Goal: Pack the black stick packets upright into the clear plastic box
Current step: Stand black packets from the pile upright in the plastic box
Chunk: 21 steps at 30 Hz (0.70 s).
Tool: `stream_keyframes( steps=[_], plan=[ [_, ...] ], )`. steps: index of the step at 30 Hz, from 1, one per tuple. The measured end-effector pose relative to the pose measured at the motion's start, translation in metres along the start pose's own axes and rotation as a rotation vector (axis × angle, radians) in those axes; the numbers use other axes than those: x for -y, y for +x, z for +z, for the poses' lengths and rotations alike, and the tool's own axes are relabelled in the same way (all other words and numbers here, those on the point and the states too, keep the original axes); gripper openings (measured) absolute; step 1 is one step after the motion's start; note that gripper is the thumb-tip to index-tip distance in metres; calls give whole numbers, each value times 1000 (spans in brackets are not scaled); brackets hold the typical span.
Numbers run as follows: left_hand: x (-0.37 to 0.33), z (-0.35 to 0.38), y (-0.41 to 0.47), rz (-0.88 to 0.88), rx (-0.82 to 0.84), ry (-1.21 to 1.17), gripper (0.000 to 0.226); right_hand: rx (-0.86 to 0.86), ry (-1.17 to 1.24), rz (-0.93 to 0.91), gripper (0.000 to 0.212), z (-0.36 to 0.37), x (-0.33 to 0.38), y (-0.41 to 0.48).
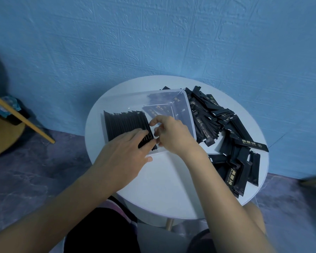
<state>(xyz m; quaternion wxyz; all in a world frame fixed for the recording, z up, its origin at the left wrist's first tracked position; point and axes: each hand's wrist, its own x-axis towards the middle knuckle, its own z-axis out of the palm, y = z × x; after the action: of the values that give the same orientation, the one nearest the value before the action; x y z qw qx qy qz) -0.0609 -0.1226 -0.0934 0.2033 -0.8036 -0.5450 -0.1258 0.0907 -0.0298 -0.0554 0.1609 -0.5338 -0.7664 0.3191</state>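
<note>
A blue brick-textured wall (pixel 153 42) fills the upper half of the view, above a dark mottled floor (pixel 35 170). A round white table (pixel 168 189) stands in front of the seated person, seen from above.

On the table, from its centre toward 10 o'clock, sits the clear plastic box (pixel 188 114). A loose pile of black stick packets (pixel 232 143) spreads from 1 o'clock to 4 o'clock, touching the box's right wall. Inside the box, at its 9 o'clock end, a row of packets (pixel 122 123) stands on end, packed close together.

The left hand (pixel 122 154) comes in from 7 o'clock. Its fingers (pixel 140 133) are straight and close together, pressing on the right end of the row, with the thumb on the box's near rim. One end packet (pixel 147 142) leans under those fingertips.

The right hand (pixel 173 136) comes in from 5 o'clock, over the box's middle. Its fingers (pixel 158 133) are curled, tips just beside the end packet. Whether they pinch it cannot be told.

At far left, on the floor, are a round wooden stand (pixel 4 136) and a slanting wooden stick (pixel 22 117).
</note>
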Motion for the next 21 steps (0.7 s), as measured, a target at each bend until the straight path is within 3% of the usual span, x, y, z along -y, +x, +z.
stream_keyframes(
  steps=[14, 21],
  plan=[
    [1, 6, 1, -9, 12, -35, 40, 51, -62, -24, 41, -9, 5, -8],
    [5, 5, 3, -44, 27, -50, 37, -72, 41, -99, 28, -27, -10, -17]
  ],
)
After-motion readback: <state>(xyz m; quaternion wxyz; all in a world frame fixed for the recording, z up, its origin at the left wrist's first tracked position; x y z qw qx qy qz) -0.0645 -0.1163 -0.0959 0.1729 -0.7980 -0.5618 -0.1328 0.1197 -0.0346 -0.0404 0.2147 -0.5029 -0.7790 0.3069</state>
